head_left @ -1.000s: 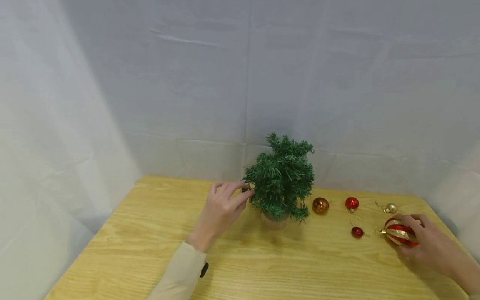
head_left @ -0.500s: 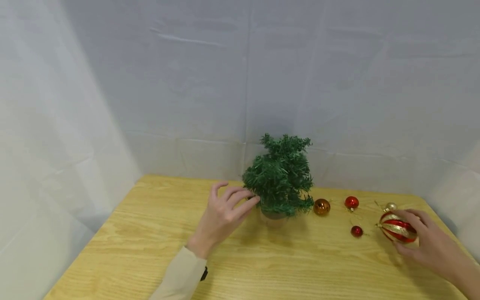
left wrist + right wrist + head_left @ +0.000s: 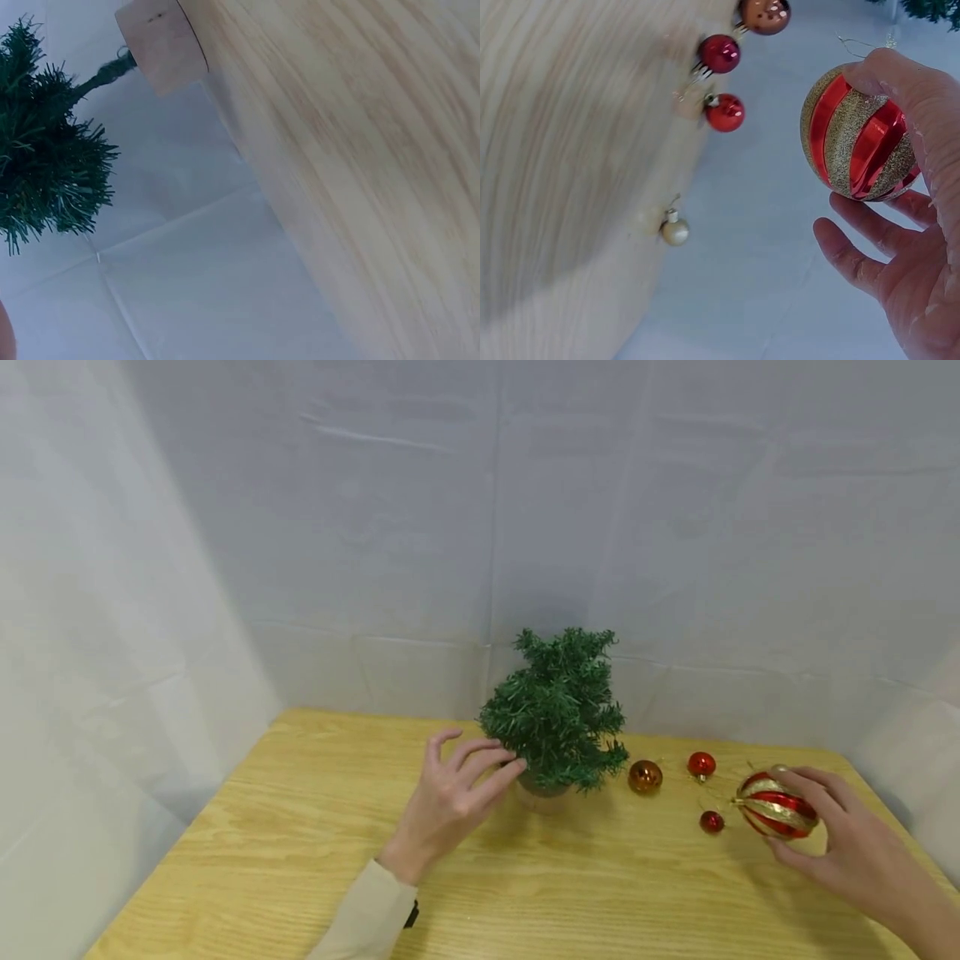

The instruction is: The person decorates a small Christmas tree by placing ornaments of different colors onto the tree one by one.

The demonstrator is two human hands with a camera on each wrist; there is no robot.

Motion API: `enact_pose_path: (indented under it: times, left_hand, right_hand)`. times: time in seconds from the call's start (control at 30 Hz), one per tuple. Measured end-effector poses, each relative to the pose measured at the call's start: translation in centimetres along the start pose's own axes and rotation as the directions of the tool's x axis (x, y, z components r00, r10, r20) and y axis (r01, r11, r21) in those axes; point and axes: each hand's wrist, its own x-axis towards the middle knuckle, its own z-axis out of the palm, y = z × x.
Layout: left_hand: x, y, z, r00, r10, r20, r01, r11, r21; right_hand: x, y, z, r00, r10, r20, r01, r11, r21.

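Observation:
A small green artificial Christmas tree (image 3: 555,718) stands on a round wooden base (image 3: 543,802); the left wrist view shows the base (image 3: 163,45) too. My left hand (image 3: 450,793) is at its lower left branches, thumb and fingertips right at the foliage. I cannot tell if those fingertips pinch anything. In my right hand (image 3: 847,827) is a large red and gold striped bauble (image 3: 776,807), gripped between thumb and fingers over the right part of the table. Its gold cap and hanging loop point left. The right wrist view shows the bauble (image 3: 862,139) with two fingers spread below it.
Right of the tree lie a copper bauble (image 3: 645,777), a bright red bauble (image 3: 702,765) and a dark red bauble (image 3: 712,822). A small pale gold bauble (image 3: 675,229) is mostly hidden behind the striped one in the head view. White sheeting (image 3: 375,527) hangs behind the wooden table (image 3: 315,827).
My right hand has moved left and up with the striped bauble. The tree has turned and shifted slightly left, while my left hand has moved a little right and down along its branches.

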Motion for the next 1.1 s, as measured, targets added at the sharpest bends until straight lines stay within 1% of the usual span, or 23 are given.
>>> enact_pose_path:
  times: [0.1, 0.17, 0.3, 0.37, 0.53, 0.6, 0.77, 0.97, 1.1]
  left_hand:
    - [-0.1, -0.3, 0.0, 1.000, -0.016, -0.014, 0.016, 1.000, -0.002]
    - [-0.1, -0.5, 0.1, 0.999, -0.037, -0.010, 0.037, 0.999, -0.014]
    - [0.0, -0.8, 0.2, 0.996, -0.090, 0.016, 0.091, 0.994, -0.065]
    - [0.0, -0.9, 0.2, 0.994, -0.106, 0.033, 0.109, 0.990, -0.091]
    - [-0.1, -1.0, 0.3, 0.992, -0.110, 0.069, 0.117, 0.987, -0.106]
    - [-0.1, -1.1, 0.3, 0.992, -0.105, 0.073, 0.111, 0.989, -0.097]
    - [-0.3, -2.1, 0.7, 0.997, -0.053, 0.060, 0.060, 0.991, -0.120]
    - [-0.4, -3.0, 1.0, 1.000, 0.006, 0.030, -0.001, 0.988, -0.157]
    - [-0.4, -3.5, 1.1, 0.999, 0.048, 0.005, -0.047, 0.983, -0.178]
  right_hand:
    - [0.2, -0.5, -0.1, 1.000, -0.009, -0.011, 0.009, 1.000, 0.006]
    - [0.3, -0.8, -0.2, 1.000, -0.014, -0.017, 0.014, 1.000, 0.009]
    - [0.5, -1.2, -0.3, 0.999, -0.024, -0.028, 0.024, 1.000, 0.014]
    - [0.6, -1.4, -0.4, 0.999, -0.030, -0.040, 0.031, 0.999, 0.022]
    - [0.7, -1.7, -0.4, 0.997, -0.042, -0.059, 0.044, 0.998, 0.035]
    - [0.7, -1.8, -0.4, 0.997, -0.046, -0.058, 0.048, 0.998, 0.032]
    - [0.2, -3.7, -1.0, 0.998, -0.003, -0.069, 0.004, 1.000, 0.019]
    - [-0.2, -6.7, -1.8, 0.994, 0.053, -0.099, -0.049, 0.998, 0.040]
    - [-0.2, -8.9, -2.3, 0.989, 0.076, -0.124, -0.070, 0.996, 0.052]
